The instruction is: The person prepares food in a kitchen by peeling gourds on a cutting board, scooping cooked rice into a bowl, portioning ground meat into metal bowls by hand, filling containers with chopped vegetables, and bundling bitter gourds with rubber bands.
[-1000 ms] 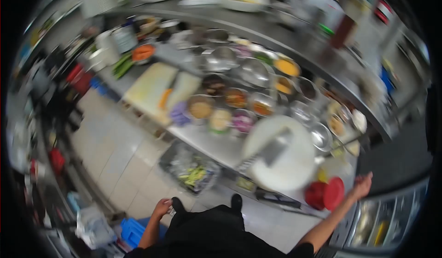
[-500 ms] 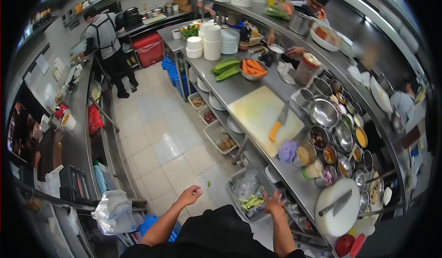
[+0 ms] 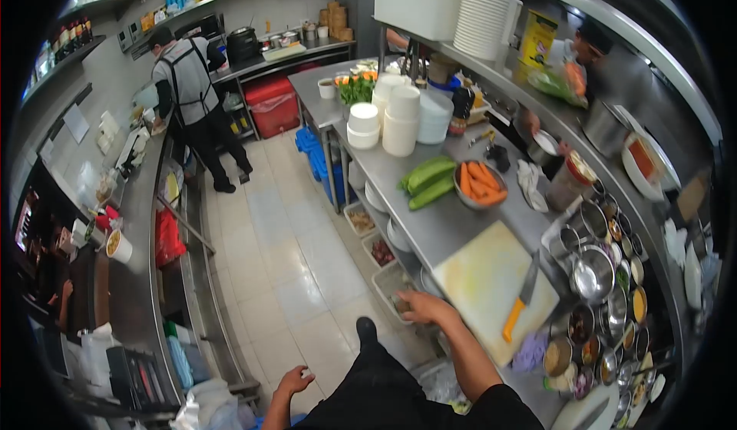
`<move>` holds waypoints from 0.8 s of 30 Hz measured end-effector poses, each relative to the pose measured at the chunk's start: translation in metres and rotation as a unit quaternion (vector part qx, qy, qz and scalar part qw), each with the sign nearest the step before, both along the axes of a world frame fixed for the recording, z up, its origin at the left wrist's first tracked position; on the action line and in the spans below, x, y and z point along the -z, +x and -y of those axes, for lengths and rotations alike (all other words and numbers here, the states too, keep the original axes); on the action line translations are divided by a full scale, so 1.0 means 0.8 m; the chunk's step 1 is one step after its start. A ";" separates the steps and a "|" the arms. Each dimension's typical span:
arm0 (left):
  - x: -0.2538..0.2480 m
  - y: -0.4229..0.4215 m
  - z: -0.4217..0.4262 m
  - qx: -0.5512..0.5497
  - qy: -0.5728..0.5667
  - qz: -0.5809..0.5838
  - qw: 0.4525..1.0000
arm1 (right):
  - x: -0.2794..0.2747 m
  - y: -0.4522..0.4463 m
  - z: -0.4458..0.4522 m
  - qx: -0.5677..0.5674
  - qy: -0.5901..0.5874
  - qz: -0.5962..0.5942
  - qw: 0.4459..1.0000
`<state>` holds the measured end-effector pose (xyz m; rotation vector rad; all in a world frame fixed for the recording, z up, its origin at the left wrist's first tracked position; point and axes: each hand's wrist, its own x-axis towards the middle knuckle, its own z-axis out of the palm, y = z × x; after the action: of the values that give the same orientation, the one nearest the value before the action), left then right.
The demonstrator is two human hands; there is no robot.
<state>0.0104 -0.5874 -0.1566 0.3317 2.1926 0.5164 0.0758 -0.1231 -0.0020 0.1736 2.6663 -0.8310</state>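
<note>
My left hand hangs low over the tiled floor, holding nothing, its fingers loosely apart. Out in front of the counter's edge is my right hand, also empty, above a lower-shelf bin and left of the cutting board. An orange-handled knife lies across the board. Behind the board stand a bowl of carrots and several green vegetables. A purple cloth rests by the board's near corner.
A person in a black apron stands at the left counter. Another person is behind the right shelf. White bowls are stacked on the counter, with metal bowls at the right. A red bin stands at the back.
The view has swung left and moved forward along the aisle. My right hand has gone from beside the waste tub to near the cutting board. My left hand is lower in view.
</note>
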 end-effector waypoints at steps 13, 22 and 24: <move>-0.128 -0.379 -0.289 0.107 0.111 -0.133 0.979 | -0.176 -0.464 -0.312 0.218 0.241 -0.365 0.872; -0.234 -0.638 -0.619 0.245 0.293 -0.292 0.877 | -0.171 -0.577 -0.378 0.295 0.257 -0.402 0.828; -0.251 -0.676 -0.679 0.234 0.306 -0.408 0.827 | -0.177 -0.581 -0.383 0.298 0.249 -0.390 0.835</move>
<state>-0.5307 -0.0442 0.0440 1.6570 2.5194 0.9009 -0.3893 0.1834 0.1394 1.0453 3.6425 -0.3421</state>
